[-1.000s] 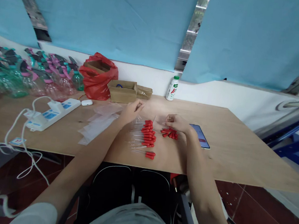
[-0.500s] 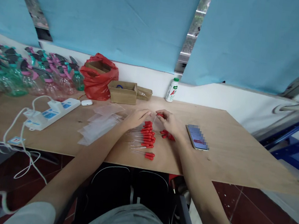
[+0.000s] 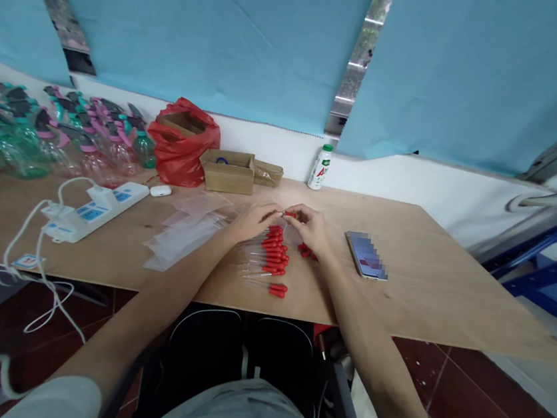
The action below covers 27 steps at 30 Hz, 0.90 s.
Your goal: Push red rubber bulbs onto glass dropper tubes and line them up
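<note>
My left hand (image 3: 260, 219) is closed in a pinch at the fingertips; what it grips, perhaps a thin clear tube, is too small to make out. Its fingertips almost meet those of my right hand (image 3: 309, 224), which is shut on a red rubber bulb (image 3: 290, 215). Just below the hands lies a row of droppers (image 3: 273, 257), clear thin tubes with red bulbs pointing right. A pair of droppers (image 3: 277, 290) lies apart, nearer the table edge. Several loose red bulbs (image 3: 306, 250) sit under my right hand, partly hidden by it.
Clear plastic bags (image 3: 181, 241) lie left of the droppers. A phone (image 3: 366, 255) is on the right. Behind stand a red bag (image 3: 184, 151), an open cardboard box (image 3: 228, 175) and a white bottle (image 3: 319, 168). Leftward are a power strip (image 3: 102, 212) and several spray bottles (image 3: 70, 138).
My right hand has moved slightly left with the red bulb, up to the left fingertips. It now covers more of the loose bulbs. My left hand has barely moved.
</note>
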### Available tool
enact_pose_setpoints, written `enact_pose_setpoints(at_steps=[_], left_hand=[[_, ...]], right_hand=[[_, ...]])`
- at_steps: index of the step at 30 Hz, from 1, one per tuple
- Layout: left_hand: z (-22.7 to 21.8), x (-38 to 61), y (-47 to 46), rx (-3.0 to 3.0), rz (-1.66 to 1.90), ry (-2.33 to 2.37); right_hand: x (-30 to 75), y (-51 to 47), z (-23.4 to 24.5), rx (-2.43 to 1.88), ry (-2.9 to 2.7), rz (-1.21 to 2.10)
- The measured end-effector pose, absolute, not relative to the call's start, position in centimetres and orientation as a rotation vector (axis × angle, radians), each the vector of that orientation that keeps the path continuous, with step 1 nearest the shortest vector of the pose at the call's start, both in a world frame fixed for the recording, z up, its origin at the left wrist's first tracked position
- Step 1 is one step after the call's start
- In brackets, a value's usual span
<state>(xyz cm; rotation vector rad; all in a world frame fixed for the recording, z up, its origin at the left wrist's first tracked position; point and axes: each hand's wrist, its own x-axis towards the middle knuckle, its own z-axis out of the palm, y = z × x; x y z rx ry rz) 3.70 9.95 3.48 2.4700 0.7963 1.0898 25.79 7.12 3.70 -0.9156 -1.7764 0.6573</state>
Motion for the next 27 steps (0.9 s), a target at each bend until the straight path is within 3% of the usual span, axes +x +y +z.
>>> enact_pose_setpoints(at_steps=[27], left_hand=[[3.1, 3.6, 10.8, 2.451, 1.034, 0.882]], right_hand=[[25.4, 7.2, 2.7, -1.042, -1.779, 0.612]])
